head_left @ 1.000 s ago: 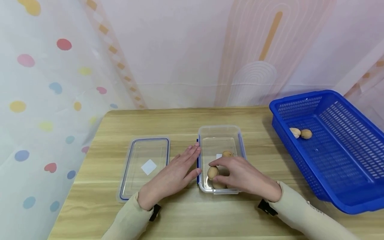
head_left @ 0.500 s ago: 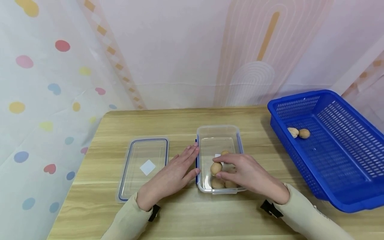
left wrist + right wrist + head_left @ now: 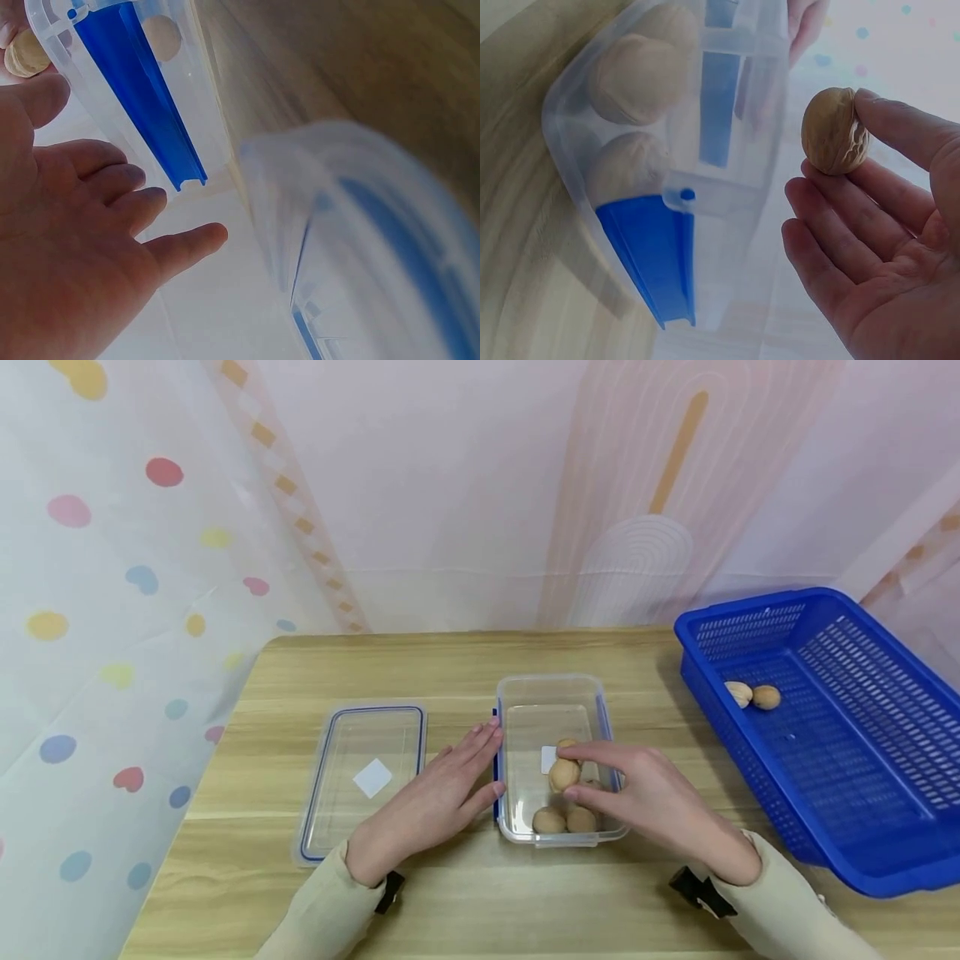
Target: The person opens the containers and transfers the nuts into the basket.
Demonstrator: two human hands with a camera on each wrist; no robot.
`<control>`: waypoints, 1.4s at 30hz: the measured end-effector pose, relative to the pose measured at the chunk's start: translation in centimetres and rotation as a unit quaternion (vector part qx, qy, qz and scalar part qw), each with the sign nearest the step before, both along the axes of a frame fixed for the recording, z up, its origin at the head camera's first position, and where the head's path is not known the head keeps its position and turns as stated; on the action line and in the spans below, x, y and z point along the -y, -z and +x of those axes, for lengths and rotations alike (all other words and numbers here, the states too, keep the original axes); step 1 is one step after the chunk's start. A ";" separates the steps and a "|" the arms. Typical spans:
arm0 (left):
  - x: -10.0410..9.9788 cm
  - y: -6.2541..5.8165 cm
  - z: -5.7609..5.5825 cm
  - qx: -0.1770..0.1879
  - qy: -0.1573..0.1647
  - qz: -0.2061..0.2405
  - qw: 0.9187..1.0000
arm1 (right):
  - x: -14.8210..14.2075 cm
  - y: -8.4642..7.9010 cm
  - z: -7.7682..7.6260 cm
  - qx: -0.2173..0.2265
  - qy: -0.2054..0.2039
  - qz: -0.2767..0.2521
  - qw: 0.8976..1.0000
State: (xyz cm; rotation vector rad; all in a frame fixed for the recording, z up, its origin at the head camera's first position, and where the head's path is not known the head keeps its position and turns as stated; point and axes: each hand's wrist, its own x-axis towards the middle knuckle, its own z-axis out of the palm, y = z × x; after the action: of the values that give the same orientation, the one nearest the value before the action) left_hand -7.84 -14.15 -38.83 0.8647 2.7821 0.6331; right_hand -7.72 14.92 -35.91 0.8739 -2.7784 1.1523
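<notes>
My right hand [image 3: 645, 785] pinches a walnut [image 3: 832, 131] between thumb and fingertips, above the clear plastic container [image 3: 525, 714]. More walnuts [image 3: 549, 820] lie inside, gathered toward the near side; another sits by the white label, partly hidden behind the held one. My left hand [image 3: 442, 789] is stretched flat, its fingertips at the container's left wall beside the blue latch [image 3: 139, 90]. Through the wall, the left wrist view shows a walnut [image 3: 162, 37] inside. In the right wrist view, several walnuts [image 3: 641, 79] show through the container's end.
A clear lid [image 3: 360, 735] with a blue seal and a white label lies on the wooden table [image 3: 450, 660], left of the container. At the right stands a blue plastic basket [image 3: 795, 827] holding two walnuts [image 3: 766, 697]. A patterned curtain [image 3: 450, 485] hangs behind the table.
The right hand has moved to the right over the container with the walnut still pinched, uncovering more of the walnuts at the near end. The left hand has kept its place.
</notes>
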 end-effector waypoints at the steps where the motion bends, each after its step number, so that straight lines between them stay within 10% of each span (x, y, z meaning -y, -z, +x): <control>1: 0.0 0.0 0.0 0.000 -0.001 0.000 1.000 | -0.1 -0.1 0.0 0.000 0.002 -0.002 1.000; 42: -0.2 0.1 -0.1 -0.010 -0.002 0.000 1.000 | -7.1 -5.2 3.6 -0.156 0.084 0.018 0.984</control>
State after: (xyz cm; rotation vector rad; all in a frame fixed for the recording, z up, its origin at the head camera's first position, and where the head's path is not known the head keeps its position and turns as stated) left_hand -7.92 -13.99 -38.96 0.8698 2.8032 0.6284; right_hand -4.10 22.06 -30.73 0.7326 -2.5652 0.8590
